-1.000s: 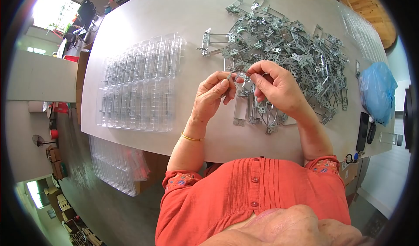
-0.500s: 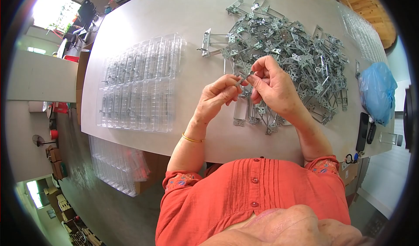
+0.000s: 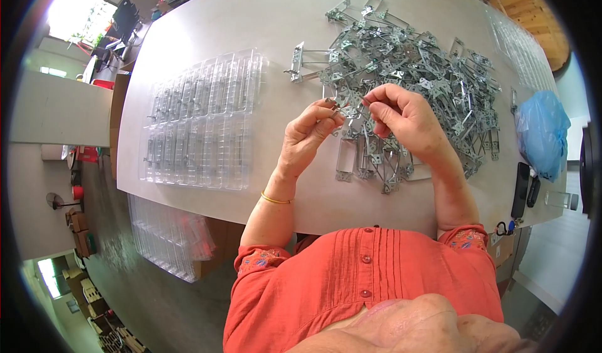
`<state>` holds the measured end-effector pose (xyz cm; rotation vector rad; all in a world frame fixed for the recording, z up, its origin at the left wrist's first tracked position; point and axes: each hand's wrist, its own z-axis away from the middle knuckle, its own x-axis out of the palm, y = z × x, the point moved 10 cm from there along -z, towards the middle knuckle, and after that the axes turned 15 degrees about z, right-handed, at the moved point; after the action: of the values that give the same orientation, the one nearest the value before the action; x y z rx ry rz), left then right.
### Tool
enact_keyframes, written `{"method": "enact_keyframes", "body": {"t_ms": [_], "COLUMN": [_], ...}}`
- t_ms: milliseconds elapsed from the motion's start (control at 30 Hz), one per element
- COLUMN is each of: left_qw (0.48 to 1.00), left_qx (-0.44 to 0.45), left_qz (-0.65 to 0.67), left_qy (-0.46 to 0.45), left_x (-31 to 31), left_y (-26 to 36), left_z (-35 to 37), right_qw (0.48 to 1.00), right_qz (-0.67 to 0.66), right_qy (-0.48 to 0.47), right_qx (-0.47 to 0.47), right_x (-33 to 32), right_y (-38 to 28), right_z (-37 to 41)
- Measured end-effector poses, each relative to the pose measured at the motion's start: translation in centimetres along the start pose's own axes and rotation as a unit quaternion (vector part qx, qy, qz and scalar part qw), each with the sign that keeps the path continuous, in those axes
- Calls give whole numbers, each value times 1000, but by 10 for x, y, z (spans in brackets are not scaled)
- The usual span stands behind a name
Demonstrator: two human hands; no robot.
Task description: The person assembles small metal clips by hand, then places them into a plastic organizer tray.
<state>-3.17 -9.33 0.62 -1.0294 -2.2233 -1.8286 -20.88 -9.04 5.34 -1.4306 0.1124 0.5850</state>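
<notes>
In front of the heap of metal bracket assemblies [image 3: 411, 64], both hands are raised over the table. My left hand [image 3: 307, 133] is closed, its thumb and fingers pinching a small metal part [image 3: 337, 110]. Most of that part is covered by the fingertips, so its exact kind does not show. A short gap to the right, my right hand [image 3: 411, 121] is also closed, thumb against curled fingers. Whatever lies at its fingertips is too small to name against the grey metal behind.
Clear plastic blister trays [image 3: 197, 121] with thin metal pieces in their slots lie left on the table [image 3: 282, 14]. A blue plastic bag [image 3: 543, 135], a black phone [image 3: 520, 189] and a drinking glass [image 3: 560, 199] are at the right. More trays [image 3: 164, 237] are stacked below the left edge.
The hands have moved apart: their fingertips were together at the small part. My left hand has shifted slightly left and turned upward, my right slightly right.
</notes>
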Motion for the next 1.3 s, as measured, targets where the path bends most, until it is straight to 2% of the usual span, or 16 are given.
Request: {"method": "enact_keyframes", "body": {"t_ms": [67,133,267,467,700,833,900,1300], "left_qw": [999,982,906,863,877,966,992,995], "left_qx": [1,40,138,204,223,75,-11,1], "left_qz": [-46,-184,-396,-461,-412,-230,-98,-28], "left_qy": [21,0,-58,-44,108,91,84,91], "left_x": [3,15,34,34,16,-2,-4,-11], "left_y": [4,15,27,33,54,24,6,7], "left_z": [1,-2,-3,-1,8,5,5,3], "right_qw": [1000,997,999,998,970,942,928,921], "right_qz": [-18,-63,-51,-23,113,172,193,215], "right_qy": [16,36,5,31,170,216,228,184], "right_qx": [2,-8,-19,-41,-133,-190,-224,-269], "right_x": [-3,-5,6,12,-4,-1,7,36], "right_y": [0,-3,-4,-4,-21,-36,-39,-45], "right_z": [0,0,-1,0,4,12,13,15]}}
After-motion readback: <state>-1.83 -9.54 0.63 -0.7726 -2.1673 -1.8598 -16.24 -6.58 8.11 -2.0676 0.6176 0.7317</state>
